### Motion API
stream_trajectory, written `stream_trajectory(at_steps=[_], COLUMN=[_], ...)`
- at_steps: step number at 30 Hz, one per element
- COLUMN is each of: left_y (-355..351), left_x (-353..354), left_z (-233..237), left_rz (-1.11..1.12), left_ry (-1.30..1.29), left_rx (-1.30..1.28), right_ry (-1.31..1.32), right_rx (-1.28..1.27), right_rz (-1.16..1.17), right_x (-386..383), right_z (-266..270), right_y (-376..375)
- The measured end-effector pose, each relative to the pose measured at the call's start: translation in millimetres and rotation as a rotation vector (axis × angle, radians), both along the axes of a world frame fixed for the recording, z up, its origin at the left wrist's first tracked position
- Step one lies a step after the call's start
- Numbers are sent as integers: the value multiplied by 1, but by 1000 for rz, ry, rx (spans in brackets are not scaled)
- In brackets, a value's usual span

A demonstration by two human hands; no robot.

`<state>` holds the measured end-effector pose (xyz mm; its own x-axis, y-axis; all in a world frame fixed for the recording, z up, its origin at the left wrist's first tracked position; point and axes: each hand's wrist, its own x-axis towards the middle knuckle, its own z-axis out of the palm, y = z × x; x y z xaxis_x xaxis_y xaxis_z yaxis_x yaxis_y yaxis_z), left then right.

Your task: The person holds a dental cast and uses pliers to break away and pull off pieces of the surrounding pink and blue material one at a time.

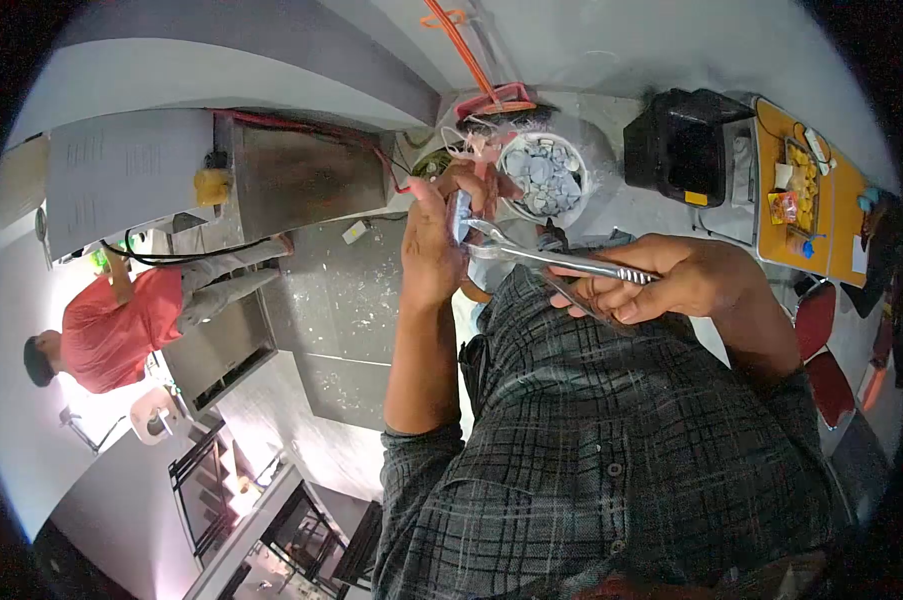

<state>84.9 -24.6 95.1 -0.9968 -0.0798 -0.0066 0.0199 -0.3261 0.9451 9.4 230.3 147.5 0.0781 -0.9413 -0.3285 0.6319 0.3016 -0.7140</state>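
My left hand [433,245] is raised in front of my body, its fingers closed round a small light-blue piece [460,216]. My right hand [671,278] grips silver metal pliers [546,257] with ribbed handle ends, the handles spread apart. The jaws of the pliers are right at the blue piece. Just beyond my left fingertips, pale pinkish strands [479,148] overlap the hand in this view. A white bucket [587,180] full of light grey-blue pieces [541,172] stands on the floor past my hands.
A red dustpan [491,98] and an orange-handled broom [461,45] lean near the wall. To the right are a black bin [676,145], an orange table [836,215] with yellow items, and red chairs [816,320]. A person in red [121,325] works by a machine [131,170] at left.
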Motion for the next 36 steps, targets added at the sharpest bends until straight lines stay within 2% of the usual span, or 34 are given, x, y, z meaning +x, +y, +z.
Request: stream_trajectory(at_steps=[1, 3, 7, 10, 14, 17, 19, 24, 26, 28, 31, 35, 36], left_y=[0, -1, 0, -5, 1, 6, 6, 3, 1, -4, -5, 7, 10], left_x=[1, 3, 4, 2, 4, 2, 1, -4, -2, -3, -4, -7, -7], left_z=[2, 1, -2, -12, -11, -11, -9, -23, -29, -41, -43, -27, -27], left_rz=[-7, 15, 92, 46, 45, 125, 108, 189, 187, 150, 158, 133, 169], left_ry=[-45, -103, -262, -244, -279, -319, -284, -329, -383, -320, -405, -394, -399], left_rx=[-24, -36, -83, -84, -58, -109, -307, -181, -170, -372, -267, -186, -50], right_ry=[0, -173, -200, -228, -266, -256, -244, -106, -165, -220, -121, -229, -272], right_rx=[-2, 81, 87, 178, 220, 252, 270, 250, 266, 280, 324, 290, 264], right_rz=[-1, -105, -177, -204, -187, -206, -214, -148, -118, -92, -114, -120, -142], right_x=[1, 4, 7, 5, 5, 11, 14, 17, 14, 12, 12, 10, 11], right_z=[0, -1, -3, -8, -14, -15, -21, -28, -32, -32, -26, -28, -29], right_y=[0, 0, -3, -8, -10, -15, -17, -23, -22, -22, -23, -20, -19])
